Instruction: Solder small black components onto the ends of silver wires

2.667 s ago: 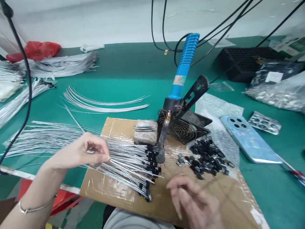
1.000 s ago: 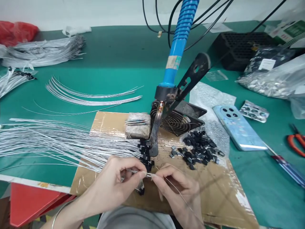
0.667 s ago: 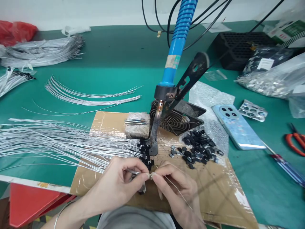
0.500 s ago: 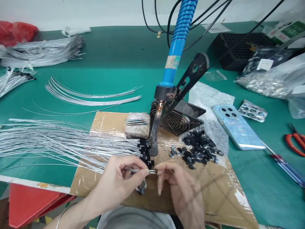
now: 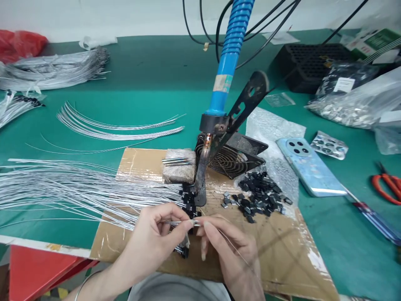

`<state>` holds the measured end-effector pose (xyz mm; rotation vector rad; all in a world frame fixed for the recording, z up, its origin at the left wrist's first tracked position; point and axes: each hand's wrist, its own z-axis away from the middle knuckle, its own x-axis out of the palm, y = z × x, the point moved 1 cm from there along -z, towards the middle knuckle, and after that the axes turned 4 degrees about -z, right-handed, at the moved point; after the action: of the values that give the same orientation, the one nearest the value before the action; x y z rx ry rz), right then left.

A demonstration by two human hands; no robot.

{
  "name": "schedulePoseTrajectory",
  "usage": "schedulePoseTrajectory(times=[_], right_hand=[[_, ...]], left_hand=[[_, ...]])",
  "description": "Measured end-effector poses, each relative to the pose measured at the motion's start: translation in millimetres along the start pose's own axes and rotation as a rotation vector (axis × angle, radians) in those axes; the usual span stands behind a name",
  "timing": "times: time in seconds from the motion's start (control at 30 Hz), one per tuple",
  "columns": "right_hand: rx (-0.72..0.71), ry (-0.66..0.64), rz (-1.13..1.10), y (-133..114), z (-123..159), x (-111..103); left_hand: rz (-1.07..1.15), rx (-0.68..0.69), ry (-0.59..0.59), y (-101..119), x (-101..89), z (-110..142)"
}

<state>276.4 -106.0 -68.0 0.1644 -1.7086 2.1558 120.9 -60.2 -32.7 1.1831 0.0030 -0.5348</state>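
Observation:
My left hand (image 5: 159, 234) pinches a few thin grey wires (image 5: 175, 223) between thumb and fingertips, their ends pointing right. At those ends, the thumb and forefinger of my right hand (image 5: 230, 242) are closed; the fingertips hide the exact contact. A fine wire strand (image 5: 233, 246) runs slantwise across the back of the right hand. Just behind the hands lies a row of black connectors (image 5: 189, 200) on a large bundle of grey wires (image 5: 94, 184). More black connectors (image 5: 184, 251) show below the left fingers.
A blue-sleeved soldering iron (image 5: 219, 98) hangs tip down behind my hands, beside a black fan (image 5: 233, 161). Loose black connector pieces (image 5: 263, 194) lie on the cardboard (image 5: 282, 259) at right. Farther right are a phone (image 5: 310, 167), a screwdriver (image 5: 372, 221) and orange-handled pliers (image 5: 388, 186).
My right hand has shifted slightly left, and its thumb and forefinger have closed at the wire ends. The left hand keeps its pinch. The view has shifted a little.

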Motion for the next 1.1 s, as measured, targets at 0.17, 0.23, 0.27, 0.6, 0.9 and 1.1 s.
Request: schedulePoseTrajectory(times=[0.17,0.23,0.27,0.6,0.9,1.1], right_hand=[[0.108,0.013,-0.161,0,2,6],[0.130,0.004,-0.193,3,2,5],[0.132,-0.009,-0.202,5,2,4],[0.161,-0.047,-0.243,8,-1,0],[0.292,-0.061,-0.238,-9,-6,-1],[0.337,-0.035,-0.299,-7,-4,1]], left_hand=[[-0.065,0.062,0.044,4,1.7,5],[-0.085,0.087,0.052,3,2.3,7],[-0.096,0.091,0.052,2,2.5,8],[-0.170,0.128,0.078,-1,6.3,9],[-0.124,0.101,0.010,-2,5.9,13],[-0.134,0.146,0.083,1,7.7,9]])
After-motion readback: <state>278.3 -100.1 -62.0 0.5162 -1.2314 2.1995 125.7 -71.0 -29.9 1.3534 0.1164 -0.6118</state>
